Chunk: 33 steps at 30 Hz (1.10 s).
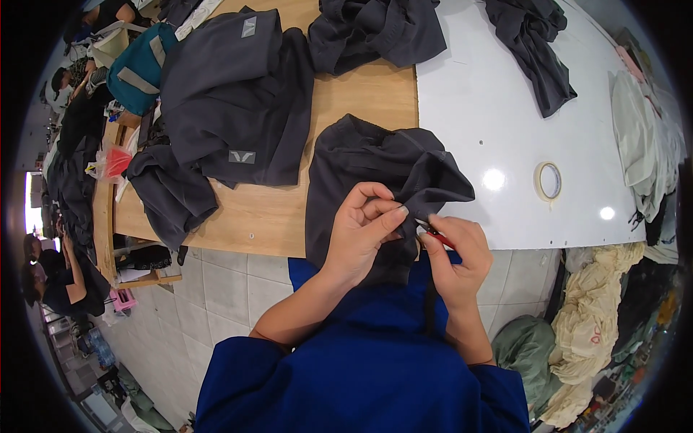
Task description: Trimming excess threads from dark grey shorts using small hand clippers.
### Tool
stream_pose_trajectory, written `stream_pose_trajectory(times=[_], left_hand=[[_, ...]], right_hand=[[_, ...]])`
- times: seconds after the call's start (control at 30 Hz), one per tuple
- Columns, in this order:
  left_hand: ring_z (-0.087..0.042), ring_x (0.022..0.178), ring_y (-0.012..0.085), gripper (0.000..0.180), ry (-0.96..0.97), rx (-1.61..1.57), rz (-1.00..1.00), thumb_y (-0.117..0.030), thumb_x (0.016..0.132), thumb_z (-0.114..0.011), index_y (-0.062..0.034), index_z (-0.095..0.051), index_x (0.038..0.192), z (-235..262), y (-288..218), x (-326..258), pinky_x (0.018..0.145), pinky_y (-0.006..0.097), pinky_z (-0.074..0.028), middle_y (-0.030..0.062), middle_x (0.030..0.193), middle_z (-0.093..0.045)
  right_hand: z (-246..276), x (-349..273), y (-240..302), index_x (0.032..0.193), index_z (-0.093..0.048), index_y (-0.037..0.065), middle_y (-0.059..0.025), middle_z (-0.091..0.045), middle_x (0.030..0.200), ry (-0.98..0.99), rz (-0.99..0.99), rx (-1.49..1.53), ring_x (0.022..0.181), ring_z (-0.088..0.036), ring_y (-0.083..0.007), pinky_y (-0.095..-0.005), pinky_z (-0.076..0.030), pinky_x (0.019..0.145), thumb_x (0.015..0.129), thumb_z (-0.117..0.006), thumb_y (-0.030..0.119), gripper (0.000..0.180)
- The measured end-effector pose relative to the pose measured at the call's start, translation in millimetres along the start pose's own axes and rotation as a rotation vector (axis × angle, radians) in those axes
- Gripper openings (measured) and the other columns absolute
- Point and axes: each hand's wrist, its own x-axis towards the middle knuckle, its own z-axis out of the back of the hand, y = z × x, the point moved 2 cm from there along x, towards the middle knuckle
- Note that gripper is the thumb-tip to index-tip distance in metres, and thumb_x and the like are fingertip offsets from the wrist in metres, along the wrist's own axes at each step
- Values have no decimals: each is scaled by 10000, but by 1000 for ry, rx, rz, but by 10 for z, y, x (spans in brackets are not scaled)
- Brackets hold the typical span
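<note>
A dark grey garment (pixel 346 162) with a gathered edge lies at the table's front edge, partly hanging over it toward me. Thumb and fingers of my left hand (pixel 367 225) are closed in a pinch on a bit of its cloth. Close by on the right, my right hand (pixel 462 254) is shut on small red-handled thread snips (pixel 437 237). Their dark tip points at the cloth beside my left fingertips; whether it touches a thread is too small to tell.
Stacked dark grey garments (pixel 231 108) lie at the left, with another bunched garment (pixel 368 32) at the back. A tape roll (pixel 548 180) rests on the white tabletop (pixel 491 173). Cream cloth (pixel 588 317) is heaped at right. People work at far left, one person (pixel 58 278) nearest.
</note>
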Motion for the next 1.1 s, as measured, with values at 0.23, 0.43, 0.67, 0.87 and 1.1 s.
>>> stream_pose_trajectory(times=[0.23,0.43,0.67,0.87,1.1], left_hand=[[-593,752,66,293,114,100,34,-39,853,-643,-64,-480,1095,-66,-10,-12,651,193,-464,50,877,-652],[-570,758,41,341,128,104,-9,-23,867,-612,-86,-460,1165,13,12,-3,624,169,-427,0,817,-605],[-575,803,56,325,-17,-3,50,-91,892,-599,-119,-440,1173,-2,-53,12,679,205,-435,-9,883,-608],[-582,812,66,329,-14,-29,78,-112,899,-591,-131,-433,1186,-27,-33,2,699,212,-443,-9,910,-616],[-588,824,63,343,-7,-26,42,-111,896,-596,-127,-427,1195,-25,-18,-33,698,214,-457,-5,918,-619]], right_hand=[[-93,-29,-66,878,-644,-17,-22,-603,806,89,-331,354,679,-528,-45,-156,-435,622,739,-720,-17,159],[-87,-29,-221,795,-610,7,55,-514,661,-19,-480,490,584,-397,14,-142,-295,504,843,-638,9,56],[58,-173,-385,988,-527,15,24,-445,788,-184,-503,599,678,-395,-31,-163,-318,590,877,-567,15,118],[-35,-154,-162,1016,-605,-5,-102,-593,871,43,-239,339,756,-584,-150,-216,-457,658,733,-693,-13,296],[-18,-76,-85,945,-667,-8,-123,-628,789,50,-7,96,685,-610,-205,-252,-491,622,673,-744,4,283]])
